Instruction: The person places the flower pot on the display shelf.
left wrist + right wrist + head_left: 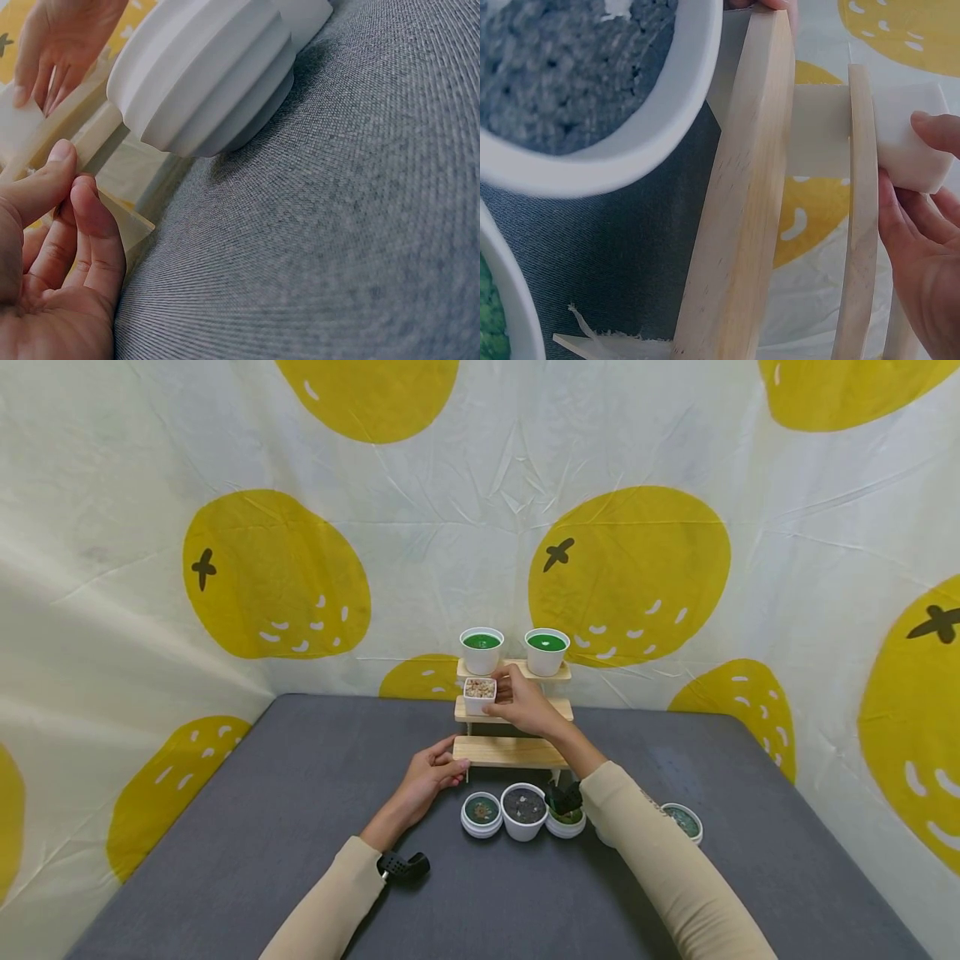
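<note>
My right hand (pixel 527 703) holds a small white square pot (pixel 480 703) filled with pale pebbly bits, at the left end of the middle step of a three-tier wooden stand (pixel 510 752). In the right wrist view, thumb and fingers grip the pot (pixel 907 135) from its sides, right at the step's edge. The left hand (pixel 422 785) is at the left end of the lowest step. Seen from the left wrist, its thumb and fingertips pinch the stand's edge (pixel 97 142). Two white pots with green contents, one left (pixel 482 660) and one right (pixel 547 662), stand on the top step.
Before the stand, a ribbed white pot (pixel 482 828), a dark-filled white pot (pixel 522 832) and a green-filled pot (pixel 566 832) stand in a row on the grey tabletop (pixel 300 793). Another pot (pixel 684 820) is partly behind the right sleeve. A fruit-print curtain (pixel 450 560) hangs behind.
</note>
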Available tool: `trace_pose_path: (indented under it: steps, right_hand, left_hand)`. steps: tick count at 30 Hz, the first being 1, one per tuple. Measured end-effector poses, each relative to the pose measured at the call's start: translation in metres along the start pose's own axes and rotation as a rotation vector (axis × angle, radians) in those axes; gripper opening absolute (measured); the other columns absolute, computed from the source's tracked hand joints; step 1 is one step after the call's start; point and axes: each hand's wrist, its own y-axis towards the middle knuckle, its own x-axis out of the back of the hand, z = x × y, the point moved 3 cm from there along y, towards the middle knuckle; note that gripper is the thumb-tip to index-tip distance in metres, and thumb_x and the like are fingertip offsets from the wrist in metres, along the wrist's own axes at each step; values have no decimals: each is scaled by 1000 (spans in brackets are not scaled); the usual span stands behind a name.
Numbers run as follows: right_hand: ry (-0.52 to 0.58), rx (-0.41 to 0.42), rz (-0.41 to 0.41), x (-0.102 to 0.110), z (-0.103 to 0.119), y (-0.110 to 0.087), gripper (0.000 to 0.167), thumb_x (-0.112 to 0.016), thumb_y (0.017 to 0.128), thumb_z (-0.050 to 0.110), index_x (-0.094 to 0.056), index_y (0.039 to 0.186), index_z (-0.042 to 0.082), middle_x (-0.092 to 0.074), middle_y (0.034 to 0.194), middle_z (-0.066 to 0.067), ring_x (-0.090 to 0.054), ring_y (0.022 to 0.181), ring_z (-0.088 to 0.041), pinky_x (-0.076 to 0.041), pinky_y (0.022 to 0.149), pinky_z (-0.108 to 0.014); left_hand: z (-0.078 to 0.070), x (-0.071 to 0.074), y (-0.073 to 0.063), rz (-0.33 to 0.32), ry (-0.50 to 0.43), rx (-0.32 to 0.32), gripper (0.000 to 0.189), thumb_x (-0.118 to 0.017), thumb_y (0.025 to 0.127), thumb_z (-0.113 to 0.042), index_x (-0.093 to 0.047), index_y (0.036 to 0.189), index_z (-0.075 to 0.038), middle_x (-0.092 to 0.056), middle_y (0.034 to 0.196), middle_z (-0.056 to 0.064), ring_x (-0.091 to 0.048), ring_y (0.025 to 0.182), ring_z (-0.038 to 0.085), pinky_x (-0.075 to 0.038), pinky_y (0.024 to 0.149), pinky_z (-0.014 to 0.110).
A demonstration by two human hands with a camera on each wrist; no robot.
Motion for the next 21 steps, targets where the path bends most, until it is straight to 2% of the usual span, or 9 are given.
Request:
trace_pose_path:
  steps: [11,21]
  right_hand:
    - [8,-4,-8,-1,-3,1,62,-76,91,5,-39,140,-2,-59,139,-28,-61,130,-41,-52,107,-50]
    - [-22,30,45,6,4,-8,66,-74,93,6,-32,142,-5,-56,140,-34,-59,131,-45,-50,109,-54]
  left_hand:
    - [-1,-1,-1,4,-2,1,76,-73,97,-10,-33,162,-6,-68,88,-4,-63,81,8,-56,70,20]
    - [1,-1,0,-6,-3,-1,77,-73,96,-9,-33,162,-6,-69,88,-4,-64,80,8,-55,69,19]
